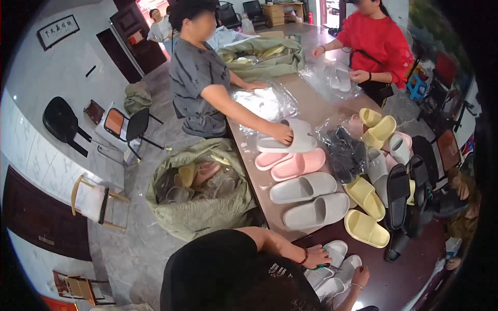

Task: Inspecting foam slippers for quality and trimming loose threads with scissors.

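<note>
My left hand (317, 257), with a dark bracelet on its wrist, is closed around green-handled scissors (324, 266). The scissors lie over a pair of light grey slippers (331, 286) on the dark red table in front of me. At the right side of that pair is my right hand (359, 276), its fingers curled closed. Whatever those fingers might hold is hidden. Another grey pair (316, 211) and a pink pair (298, 164) lie in a row just beyond. Yellow slippers (367, 228) rest to the right of them.
Across the table a person in grey (199, 78) touches a grey slipper (298, 136); a person in red (371, 44) handles a bagged pair (338, 78). Black slippers (398, 197) crowd the right side. A green sack (202, 207) of slippers stands on the floor at left.
</note>
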Demonstrator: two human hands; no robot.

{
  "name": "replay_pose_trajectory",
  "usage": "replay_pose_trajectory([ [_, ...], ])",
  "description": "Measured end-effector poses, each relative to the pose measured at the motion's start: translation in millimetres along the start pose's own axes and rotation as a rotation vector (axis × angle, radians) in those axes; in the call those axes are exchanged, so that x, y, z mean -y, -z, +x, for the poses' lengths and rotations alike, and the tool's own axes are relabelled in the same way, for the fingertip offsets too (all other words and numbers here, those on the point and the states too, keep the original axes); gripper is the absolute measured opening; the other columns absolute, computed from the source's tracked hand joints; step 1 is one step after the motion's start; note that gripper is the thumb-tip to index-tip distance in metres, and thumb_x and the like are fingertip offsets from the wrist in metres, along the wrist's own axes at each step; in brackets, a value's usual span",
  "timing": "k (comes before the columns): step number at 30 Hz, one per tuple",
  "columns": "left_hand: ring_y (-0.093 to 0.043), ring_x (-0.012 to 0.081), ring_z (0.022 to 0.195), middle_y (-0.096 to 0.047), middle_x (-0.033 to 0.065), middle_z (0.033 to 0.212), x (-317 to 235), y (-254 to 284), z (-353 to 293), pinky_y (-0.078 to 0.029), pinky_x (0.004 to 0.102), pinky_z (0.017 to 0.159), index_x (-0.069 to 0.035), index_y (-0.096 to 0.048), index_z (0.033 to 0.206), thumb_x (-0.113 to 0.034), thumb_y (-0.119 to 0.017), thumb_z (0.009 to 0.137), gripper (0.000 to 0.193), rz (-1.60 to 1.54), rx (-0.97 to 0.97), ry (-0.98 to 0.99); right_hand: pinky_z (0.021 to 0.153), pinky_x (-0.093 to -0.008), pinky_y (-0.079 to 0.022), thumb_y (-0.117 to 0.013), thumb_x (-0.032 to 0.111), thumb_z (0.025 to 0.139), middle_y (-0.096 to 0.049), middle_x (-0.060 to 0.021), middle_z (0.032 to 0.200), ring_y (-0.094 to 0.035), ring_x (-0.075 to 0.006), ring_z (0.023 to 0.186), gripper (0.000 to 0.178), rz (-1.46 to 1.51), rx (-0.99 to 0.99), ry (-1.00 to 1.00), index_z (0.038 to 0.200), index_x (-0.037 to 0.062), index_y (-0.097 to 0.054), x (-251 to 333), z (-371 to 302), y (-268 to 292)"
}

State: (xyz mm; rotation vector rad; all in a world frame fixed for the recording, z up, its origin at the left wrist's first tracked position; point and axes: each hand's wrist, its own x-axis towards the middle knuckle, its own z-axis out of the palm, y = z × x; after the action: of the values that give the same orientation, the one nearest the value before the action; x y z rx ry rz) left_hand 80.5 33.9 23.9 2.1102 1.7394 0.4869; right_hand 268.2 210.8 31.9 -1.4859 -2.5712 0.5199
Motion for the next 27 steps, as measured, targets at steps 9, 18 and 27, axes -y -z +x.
replay_pose_trajectory([
  [9,-0.053,0.0265,0.071,-0.051,0.0099,0.077,-8,-2,16,-0.033,0.0389,0.058,-0.014,-0.044,0.099,-0.015,-0.054,0.064,0.037,-0.037,0.031,0.079,0.061,-0.0414,-0.044,-0.052,0.012,0.066,-0.058,-0.0166,0.071,-0.056,-0.0350,0.068,0.012,-0.010,0.087,-0.079,0.074,0.0037,-0.055,-6,5,-25],
  [18,-0.053,0.0248,0.070,-0.050,0.0076,0.077,18,3,16,-0.034,0.0389,0.061,-0.017,-0.042,0.099,-0.014,-0.053,0.064,0.037,0.087,-0.031,0.028,0.068,-0.0378,-0.043,-0.053,0.013,0.071,-0.057,-0.0141,0.077,-0.055,-0.0318,0.073,0.020,0.101,-0.421,0.238,0.089,0.0047,-0.051,40,-14,-9],
  [27,-0.055,0.0313,0.074,-0.054,0.0128,0.078,20,22,4,-0.040,0.0437,0.060,-0.015,-0.042,0.101,-0.011,-0.051,0.065,0.037,-0.252,-0.010,0.173,0.062,-0.0389,-0.041,-0.049,0.017,0.076,-0.052,-0.0181,0.070,-0.051,-0.0340,0.068,0.020,0.201,-0.330,0.201,0.081,-0.0016,-0.053,-8,-113,-124],
])
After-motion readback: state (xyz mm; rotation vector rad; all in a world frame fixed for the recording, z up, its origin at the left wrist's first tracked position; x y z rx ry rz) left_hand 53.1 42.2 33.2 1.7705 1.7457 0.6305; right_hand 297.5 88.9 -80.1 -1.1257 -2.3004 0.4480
